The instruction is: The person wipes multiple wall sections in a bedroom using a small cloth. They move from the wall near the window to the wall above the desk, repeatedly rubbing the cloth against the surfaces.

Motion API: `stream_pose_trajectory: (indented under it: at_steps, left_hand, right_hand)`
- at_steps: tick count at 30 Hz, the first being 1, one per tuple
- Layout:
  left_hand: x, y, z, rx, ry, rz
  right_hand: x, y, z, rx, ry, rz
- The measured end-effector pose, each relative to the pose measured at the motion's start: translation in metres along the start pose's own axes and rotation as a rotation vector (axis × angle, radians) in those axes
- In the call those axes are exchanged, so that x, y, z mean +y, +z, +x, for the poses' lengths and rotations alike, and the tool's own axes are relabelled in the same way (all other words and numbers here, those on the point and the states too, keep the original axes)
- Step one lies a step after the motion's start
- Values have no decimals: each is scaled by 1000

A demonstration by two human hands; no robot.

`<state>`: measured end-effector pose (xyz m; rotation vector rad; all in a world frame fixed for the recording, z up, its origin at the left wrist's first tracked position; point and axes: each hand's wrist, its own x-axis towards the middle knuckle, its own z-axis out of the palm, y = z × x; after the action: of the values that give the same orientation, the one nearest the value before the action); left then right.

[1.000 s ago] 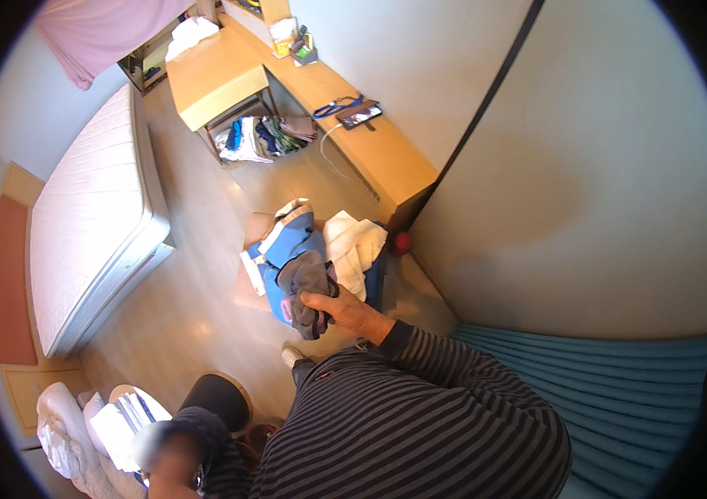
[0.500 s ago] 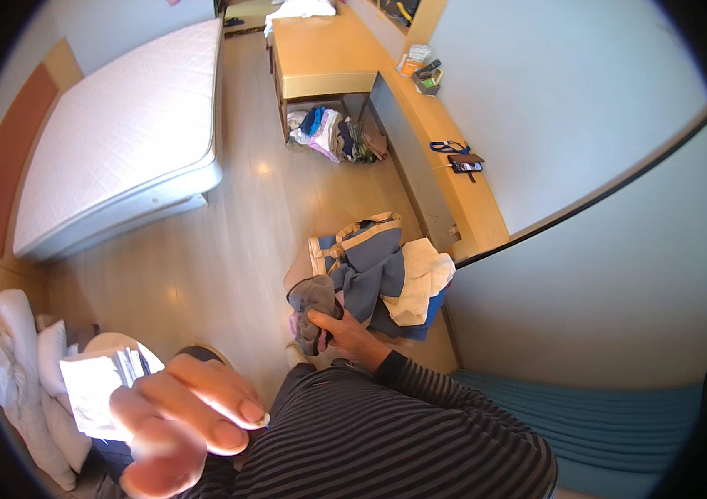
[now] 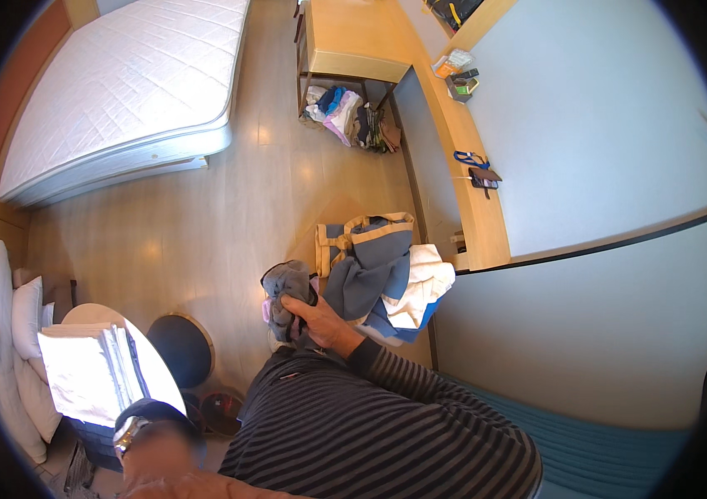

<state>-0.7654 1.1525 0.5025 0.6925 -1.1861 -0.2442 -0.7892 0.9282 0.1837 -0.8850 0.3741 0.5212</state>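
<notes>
**Grey garment lifted clear of the laundry bag**

While the right hand (image 3: 313, 320) grips a bunched grey garment (image 3: 285, 287), its fingers curled tight around the cloth, the bundle now hangs just left of the open blue-and-tan bag (image 3: 363, 249) rather than lying flat on top of the clothes, as it did a second ago. The view has also swung: the white mattress (image 3: 133, 91) fills the upper left, where half a second back the left hand was raised close to the camera with its fingers spread. That left hand (image 3: 158, 453) now sits low at the bottom edge, blurred, a watch at the wrist; whether its fingers are spread or closed cannot be told. Judging from this, the garment is out of the pile and free to be carried.

A white garment (image 3: 424, 283) drapes over the bag's right side, touching the blue cloth beneath. The bag stands just beside the end of the long wooden desk (image 3: 461, 158), which runs along the wall and closes off the right. Left of the bag the wooden floor (image 3: 195, 233) is open toward the mattress. Near the lower left a stack of folded white linen (image 3: 87, 374) rests on a round table, with a dark round stool (image 3: 180, 349) just beside it, narrowing the way there.
</notes>
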Motion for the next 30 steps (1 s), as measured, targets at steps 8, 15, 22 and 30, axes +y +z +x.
stream_pose_trajectory:
  at_steps: [8,15,22,30]
  left_hand:
    - [-42,-39,72,-151,-32,-24]
    - [-94,-56,109,-214,-40,-84]
    - [-89,-134,116,-237,-55,-148]
    - [-26,-314,120,-277,-110,-274]
  right_hand:
    - [-73,-26,53,-9,-230,-181]
    - [-107,-47,86,67,-262,-196]
    - [-116,-31,143,54,-217,188]
    - [-147,64,237,338,-388,153]
